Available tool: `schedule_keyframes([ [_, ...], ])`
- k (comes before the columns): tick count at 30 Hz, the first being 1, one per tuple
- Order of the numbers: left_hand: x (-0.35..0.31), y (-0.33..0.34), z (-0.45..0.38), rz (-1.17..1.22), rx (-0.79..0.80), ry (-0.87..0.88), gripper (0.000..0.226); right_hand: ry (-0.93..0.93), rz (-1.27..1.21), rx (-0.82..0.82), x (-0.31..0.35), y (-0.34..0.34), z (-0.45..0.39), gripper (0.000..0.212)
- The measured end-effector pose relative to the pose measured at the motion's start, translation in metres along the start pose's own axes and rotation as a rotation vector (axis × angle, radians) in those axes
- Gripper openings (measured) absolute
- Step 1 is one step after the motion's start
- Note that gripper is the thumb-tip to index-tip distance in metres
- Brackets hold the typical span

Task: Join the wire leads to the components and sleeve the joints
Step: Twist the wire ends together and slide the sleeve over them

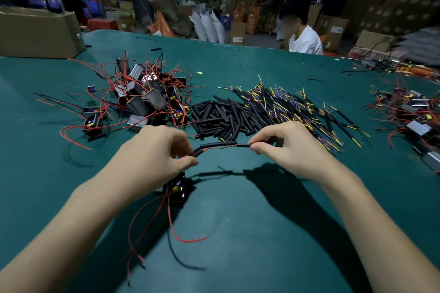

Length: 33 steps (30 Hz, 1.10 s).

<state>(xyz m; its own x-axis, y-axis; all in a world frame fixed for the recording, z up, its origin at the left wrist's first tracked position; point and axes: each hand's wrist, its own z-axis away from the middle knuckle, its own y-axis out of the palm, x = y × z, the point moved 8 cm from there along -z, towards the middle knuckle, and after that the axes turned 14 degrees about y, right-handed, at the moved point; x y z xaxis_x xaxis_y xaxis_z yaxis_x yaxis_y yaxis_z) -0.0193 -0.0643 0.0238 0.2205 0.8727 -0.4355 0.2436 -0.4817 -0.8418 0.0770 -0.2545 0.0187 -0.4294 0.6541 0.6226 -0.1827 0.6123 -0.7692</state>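
Above the green table [250,209], my left hand [157,152] and my right hand [285,145] hold one wire assembly between them. My left fingers pinch the end of a black sleeve [217,144] where a red lead [214,148] comes out. My right thumb and forefinger pinch the black cable [244,145] at the other end. A small black component [176,190] with a yellow part hangs under my left hand, trailing red wires [188,240] onto the table.
A heap of components with red leads [140,95] lies at the back left. Loose black sleeves [219,116] and a bundle of black cables with yellow and blue tips [297,107] lie behind my hands. More components [414,114] sit at the right edge. A person in white [303,38] sits across the table.
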Motion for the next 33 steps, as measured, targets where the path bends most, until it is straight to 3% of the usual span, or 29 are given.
schedule_keyframes([
  [6, -0.011, 0.002, 0.008, -0.008, -0.168, 0.033, 0.005, -0.022, -0.022, 0.007, 0.002, 0.001, 0.000, 0.006],
  [15, -0.022, 0.008, 0.006, -0.200, -0.157, 0.066, 0.006, -0.032, -0.051, 0.019, 0.002, -0.002, 0.001, 0.005],
  [28, -0.025, 0.014, 0.009, -0.041, -0.250, 0.086, 0.004, -0.031, -0.081, 0.031, 0.005, -0.002, 0.002, 0.011],
  [33, -0.023, 0.016, 0.012, 0.009, -0.314, 0.010, 0.004, -0.046, -0.050, 0.042, 0.008, 0.000, 0.003, 0.012],
])
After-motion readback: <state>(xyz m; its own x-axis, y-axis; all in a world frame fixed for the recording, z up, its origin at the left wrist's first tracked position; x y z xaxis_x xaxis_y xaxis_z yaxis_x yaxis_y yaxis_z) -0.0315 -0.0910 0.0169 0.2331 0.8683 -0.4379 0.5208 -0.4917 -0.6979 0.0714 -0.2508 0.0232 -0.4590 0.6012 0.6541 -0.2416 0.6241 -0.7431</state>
